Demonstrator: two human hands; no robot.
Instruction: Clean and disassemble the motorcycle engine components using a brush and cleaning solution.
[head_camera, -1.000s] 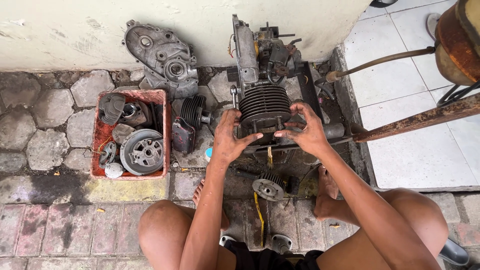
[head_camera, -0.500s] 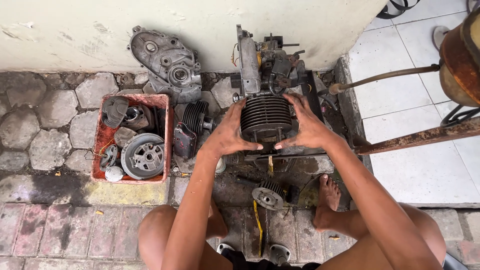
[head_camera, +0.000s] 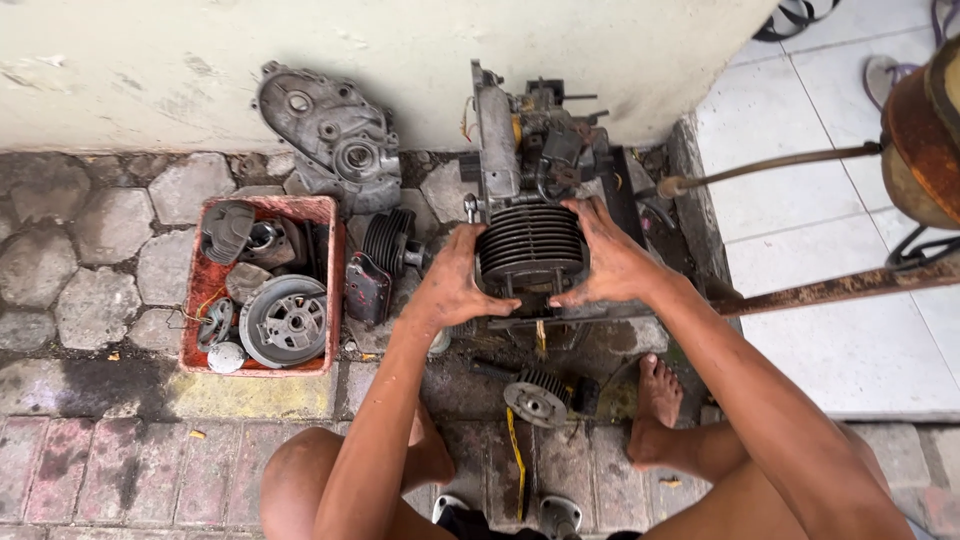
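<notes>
Wall: a pale plastered wall (head_camera: 400, 60) runs across the top of the view, with the metal parts leaning against its foot.
Ground: grey paving stones (head_camera: 90, 260) lie on the left, reddish bricks (head_camera: 120, 470) run along the bottom, and white floor tiles (head_camera: 830, 200) sit on the right.
Rusty frame: a rusted metal bar (head_camera: 850, 285) and a thinner rod (head_camera: 770, 165) reach in from the right edge, above the tiles.
Engine block: the grimy engine (head_camera: 535, 160) stands upright against the wall, between the two hands and just above them.
Red crate: a worn red plastic crate (head_camera: 335, 290) sits left of the engine, holding a round grey wheel-like part (head_camera: 285, 322) and several smaller dark pieces.
Cover plate: a grey cast metal cover (head_camera: 330, 140) leans on the wall above the crate.
Finned cylinder: the dark ribbed cylinder (head_camera: 530, 245) sits at the lower front of the engine, touching it.
Spare finned part: a second dark ribbed piece (head_camera: 390, 240) lies between the crate and the cylinder.
Left hand: the left hand (head_camera: 455, 290) is spread and pressed against the cylinder's left side, fingers gripping its lower edge.
Right hand: the right hand (head_camera: 610, 260) clasps the cylinder's right side, fingers curled over the ribs.
Small gear part: a round grey toothed piece (head_camera: 535, 400) lies on the ground below the cylinder, near the person's bare foot (head_camera: 655, 410).
</notes>
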